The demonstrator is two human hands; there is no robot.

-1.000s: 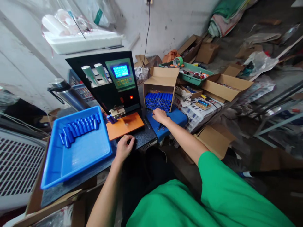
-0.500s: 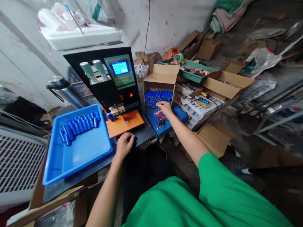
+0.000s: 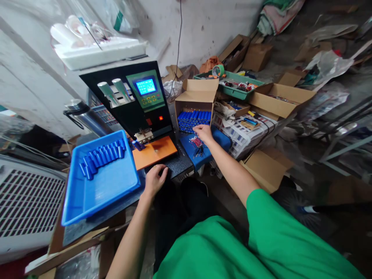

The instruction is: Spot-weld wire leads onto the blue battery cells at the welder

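My right hand (image 3: 204,134) is closed in a pinch in front of an open cardboard box (image 3: 200,95) stacked with blue cylindrical battery cells (image 3: 194,116). Whatever lies between its fingertips is too small to make out. Just below it, a bundle of red and black wire leads (image 3: 197,146) lies on a blue surface (image 3: 216,141). My left hand (image 3: 156,179) rests at the table's front edge with loosely bent fingers, thumb apart, nothing visible in it. Ahead of it is the orange plate (image 3: 158,151) of a black spot welder (image 3: 116,116). Blue cells (image 3: 138,145) sit beside the welder's electrodes.
A blue tray (image 3: 113,197) holding several blue cells stands on the left. Behind it is a steel flask (image 3: 87,116). White foam (image 3: 101,50) lies on top of the welder. To the right are a green tray (image 3: 235,92) of parts, a white crate (image 3: 241,137) and cardboard boxes (image 3: 281,99).
The view has shifted slightly, and the tray and left hand appear a little further right. The welder's screen graphic differs. My right hand stays pinched by the box of cells.
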